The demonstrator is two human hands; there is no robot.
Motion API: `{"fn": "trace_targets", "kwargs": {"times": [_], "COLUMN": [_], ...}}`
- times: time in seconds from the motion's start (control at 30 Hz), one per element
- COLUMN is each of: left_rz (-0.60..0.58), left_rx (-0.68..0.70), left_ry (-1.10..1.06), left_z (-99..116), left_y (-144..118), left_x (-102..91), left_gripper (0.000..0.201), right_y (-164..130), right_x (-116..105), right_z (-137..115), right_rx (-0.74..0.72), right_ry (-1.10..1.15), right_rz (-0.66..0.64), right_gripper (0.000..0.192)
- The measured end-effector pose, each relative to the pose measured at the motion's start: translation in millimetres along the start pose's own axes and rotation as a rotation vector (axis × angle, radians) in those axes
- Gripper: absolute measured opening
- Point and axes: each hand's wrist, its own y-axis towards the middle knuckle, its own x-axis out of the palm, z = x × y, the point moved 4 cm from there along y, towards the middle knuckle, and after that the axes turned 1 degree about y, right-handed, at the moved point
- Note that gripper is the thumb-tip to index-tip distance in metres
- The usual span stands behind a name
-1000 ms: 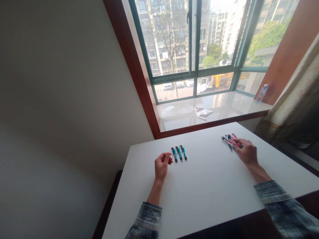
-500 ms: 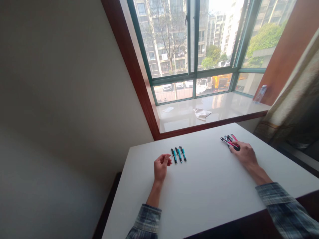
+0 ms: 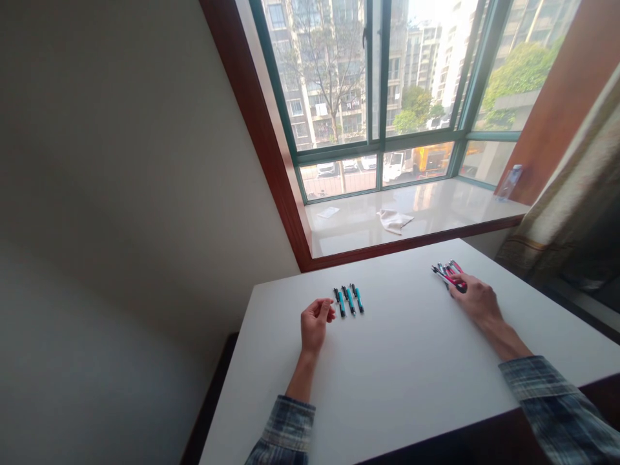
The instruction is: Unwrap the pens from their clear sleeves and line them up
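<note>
Three turquoise-and-black pens lie side by side on the white table. Just left of them, my left hand rests with its thumb pressed against curled fingers, and nothing shows in it. On the right, my right hand is closed on a pink-and-black pen, its thumb and fingers around the rear part. Beneath and beside that pen lies a small pile of other pens, some pink, some dark or silvery. The hand partly hides this pile.
The white table meets a window sill with a crumpled white cloth, a flat piece of paper and a clear bottle. A curtain hangs at the right, and a wall rises at the left.
The pen in my right hand has tipped slightly lower and nearer to the pile. My left hand has kept its place beside the turquoise pens. The view has shifted a little.
</note>
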Motion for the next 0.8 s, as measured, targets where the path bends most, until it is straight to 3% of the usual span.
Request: {"fn": "trace_targets", "kwargs": {"times": [0.43, 0.67, 0.8], "left_rz": [0.012, 0.007, 0.006], "left_rx": [0.004, 0.01, 0.011], "left_ry": [-0.011, -0.002, 0.005], "left_z": [4.6, 5.1, 5.7], "left_y": [-1.6, -2.0, -2.5], "left_x": [1.6, 2.1, 2.1], "left_gripper": [0.04, 0.039, 0.04], "right_y": [-1.4, -3.5, -2.0], "right_x": [-1.0, 6.4, 6.0], "right_z": [-14.2, -32.5, -28.9], "right_rx": [-0.011, -0.09, -0.063], "right_ry": [0.029, -0.034, -0.006], "right_rz": [0.004, -0.023, -0.002], "right_gripper": [0.028, 0.024, 0.024]}}
